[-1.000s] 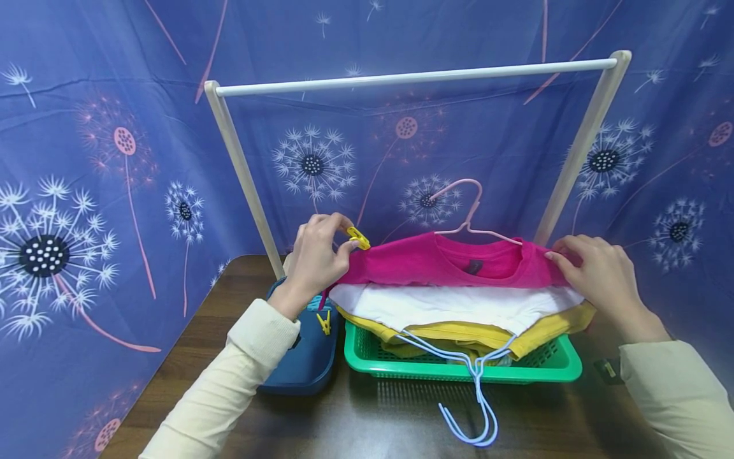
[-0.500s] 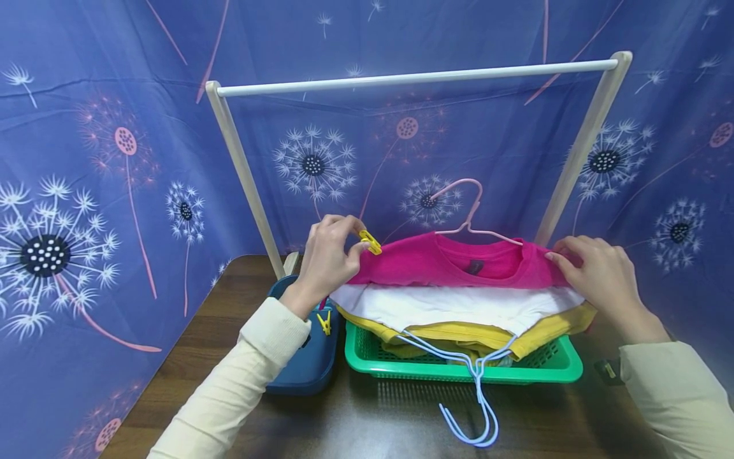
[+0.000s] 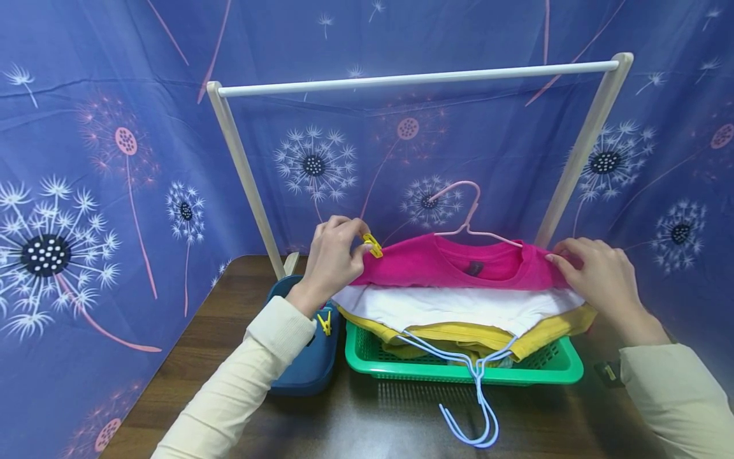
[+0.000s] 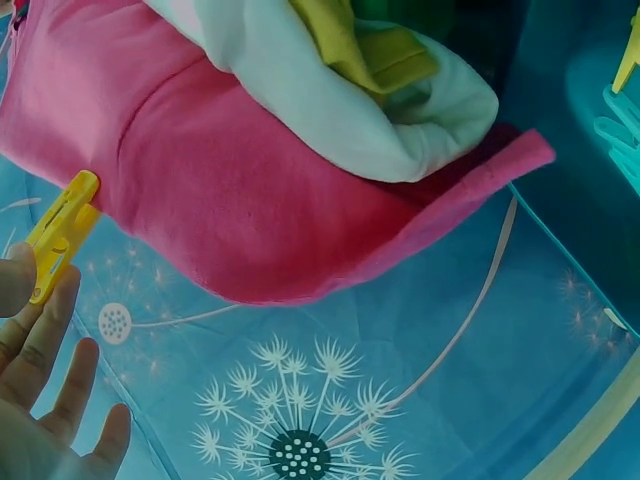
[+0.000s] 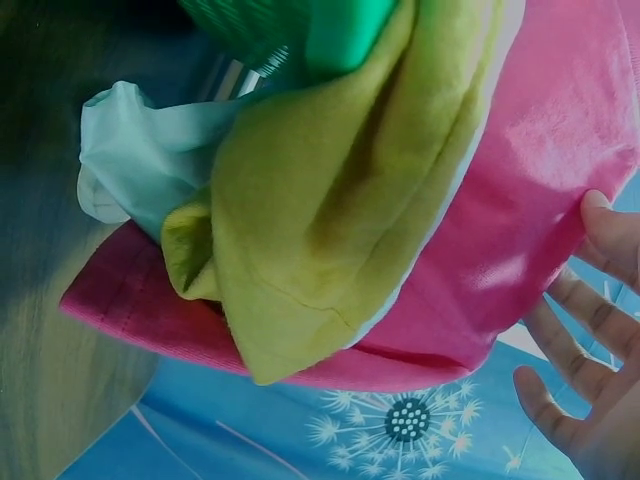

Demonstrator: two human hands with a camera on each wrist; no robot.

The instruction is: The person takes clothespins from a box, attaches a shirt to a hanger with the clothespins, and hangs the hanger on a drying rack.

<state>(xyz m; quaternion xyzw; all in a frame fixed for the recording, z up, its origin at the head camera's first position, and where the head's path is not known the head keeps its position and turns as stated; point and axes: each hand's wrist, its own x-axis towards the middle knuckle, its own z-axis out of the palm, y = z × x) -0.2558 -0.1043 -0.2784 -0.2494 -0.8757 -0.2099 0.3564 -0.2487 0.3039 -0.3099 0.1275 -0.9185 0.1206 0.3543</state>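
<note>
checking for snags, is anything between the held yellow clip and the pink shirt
Nothing visible: the yellow clip, held by the left hand, overlaps the edge of the pink shirt in the left wrist view.

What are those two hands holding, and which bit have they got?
The left hand pinches a yellow clothespin by the end away from the pink shirt. The right hand pinches that shirt at its shoulder.

Left hand (image 3: 334, 258): pinching, outer fingers (image 4: 77, 388) spread | right hand (image 3: 599, 277): pinching, remaining fingers (image 5: 543, 402) fanned | left forearm (image 3: 241, 376), right forearm (image 3: 676, 389): sleeved, angled inward
</note>
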